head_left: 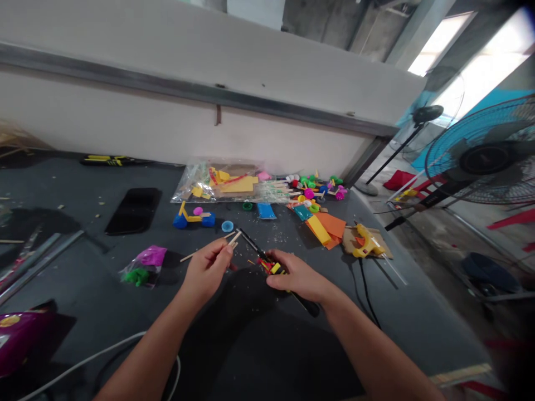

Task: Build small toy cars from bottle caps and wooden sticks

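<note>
My left hand [210, 266] pinches short, thin wooden sticks [235, 239] between thumb and fingertips, their ends pointing up and away. My right hand [295, 273] is closed around a yellow, red and black hand tool [278, 269]; its exact kind is unclear. A long narrow dark part [249, 243] of it reaches forward, its tip close to the sticks. Its black end [308, 306] comes out below the palm. Another thin stick [189, 256] lies on the table beside my left hand. Just beyond is a blue round cap [227, 226].
Behind lie a blue-and-yellow model [192, 219], a clear bag of parts [234, 184] and orange sheets [332, 227]. On the right rests a yellow glue gun [368, 243] with a cord. A black phone [134, 210] and a bag of coloured clay [146, 265] lie left.
</note>
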Demonstrator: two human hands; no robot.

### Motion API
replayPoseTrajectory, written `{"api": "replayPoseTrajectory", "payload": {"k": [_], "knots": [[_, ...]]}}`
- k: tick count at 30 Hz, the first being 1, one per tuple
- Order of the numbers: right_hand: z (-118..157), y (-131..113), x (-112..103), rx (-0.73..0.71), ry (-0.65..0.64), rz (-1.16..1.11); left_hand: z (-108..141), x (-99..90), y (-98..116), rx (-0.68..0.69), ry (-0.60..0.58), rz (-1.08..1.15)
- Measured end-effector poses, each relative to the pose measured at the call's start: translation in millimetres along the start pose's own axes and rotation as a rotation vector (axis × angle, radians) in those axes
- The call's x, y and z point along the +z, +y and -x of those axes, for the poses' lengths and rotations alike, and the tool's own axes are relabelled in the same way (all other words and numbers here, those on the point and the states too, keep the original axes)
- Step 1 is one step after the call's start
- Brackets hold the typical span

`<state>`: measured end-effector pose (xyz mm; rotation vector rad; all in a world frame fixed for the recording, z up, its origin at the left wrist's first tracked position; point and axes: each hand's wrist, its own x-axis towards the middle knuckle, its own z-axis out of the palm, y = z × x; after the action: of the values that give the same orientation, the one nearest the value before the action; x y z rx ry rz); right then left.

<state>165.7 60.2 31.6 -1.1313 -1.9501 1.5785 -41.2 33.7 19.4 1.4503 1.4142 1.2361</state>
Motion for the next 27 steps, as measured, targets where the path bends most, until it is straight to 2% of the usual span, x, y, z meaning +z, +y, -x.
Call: {"api": "replayPoseTrajectory", "payload": {"k": [5,8,12,15,19,21,23,25,27], "knots": [[-0.7,-0.8,3.1,0.044,-0.012,-0.022,-0.4,-2.2,-3.3,0.048,-0.086,-0.144],[-1.3,2.3,4.5,0.053,-0.002,-0.048,-1.1,-2.9,-4.5,0.033,-0.125,-0.172],[-2.7,7.3,3.9,0.038,0.040,0.049,-2.5,-3.1,-5.3,0.020,-0.148,-0.207],[-5.9,10.2,2.4,0.062,0.040,0.012,-6.7,-3.8,-11.1,0.005,-0.109,-0.229],[-13.3,16.1,-1.5,0.206,0.067,-0.267,-17.5,-9.1,-30.4,-0.061,0.039,-0.416],[-16.9,19.9,-4.8,0.246,0.141,-0.420,-21.8,-12.6,-39.8,-0.133,0.103,-0.509],[-19.4,23.4,-8.3,0.273,0.275,-0.483,-23.7,-14.4,-44.2,-0.164,0.120,-0.592],[-20.6,25.8,-11.2,0.272,0.403,-0.433,-24.2,-13.1,-42.3,-0.141,0.098,-0.686],[-21.0,26.6,-13.2,0.243,0.460,-0.363,-25.6,-9.4,-35.4,-0.110,0.054,-0.775]]}}
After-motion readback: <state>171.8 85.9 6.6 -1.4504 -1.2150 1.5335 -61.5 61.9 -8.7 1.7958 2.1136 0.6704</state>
